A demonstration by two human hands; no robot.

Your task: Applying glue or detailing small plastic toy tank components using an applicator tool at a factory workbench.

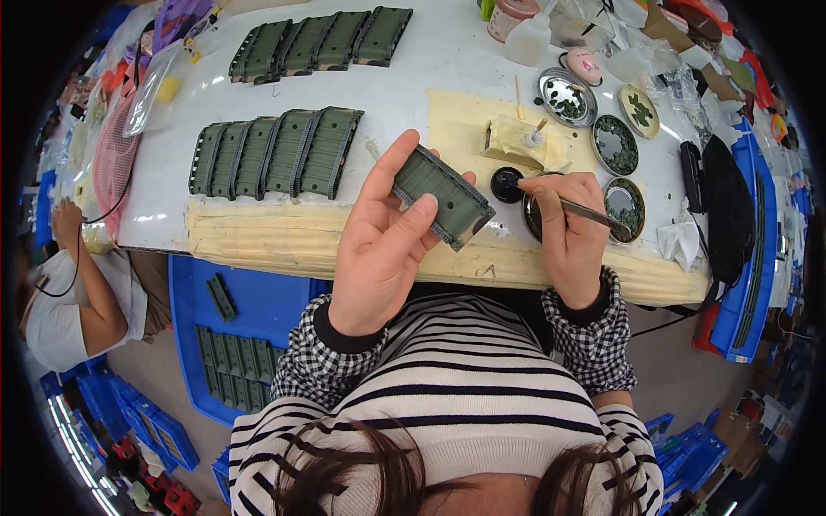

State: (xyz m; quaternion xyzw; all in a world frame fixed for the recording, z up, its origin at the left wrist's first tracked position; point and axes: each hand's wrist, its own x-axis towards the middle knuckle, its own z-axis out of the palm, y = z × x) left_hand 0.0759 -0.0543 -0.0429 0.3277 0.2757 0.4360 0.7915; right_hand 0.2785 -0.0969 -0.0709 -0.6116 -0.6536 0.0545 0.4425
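Note:
My left hand [379, 236] holds a green rectangular model panel [440, 196] with ribbed grey edges and a small dark dot, thumb on its face, above the table's front edge. In my right hand [572, 232] is a slim greyish-brown tool [594, 215], pinched between the fingers and slanting down to the left. Its dark tip is at a small round black pot [506, 184]; I cannot tell whether it is a brush or tweezers. Behind the pot stands a tape-wrapped block [514, 144] with a bottle neck poking out. My right hand partly hides a dark round dish [533, 219].
Rows of similar panels lie at the left, near [288, 155] and far [331, 39]. Dishes of green bits [615, 144] stand at the right, by a white tissue [680, 245]. A blue bin [194, 344] with more panels is below left. Another person [95, 301] sits at far left.

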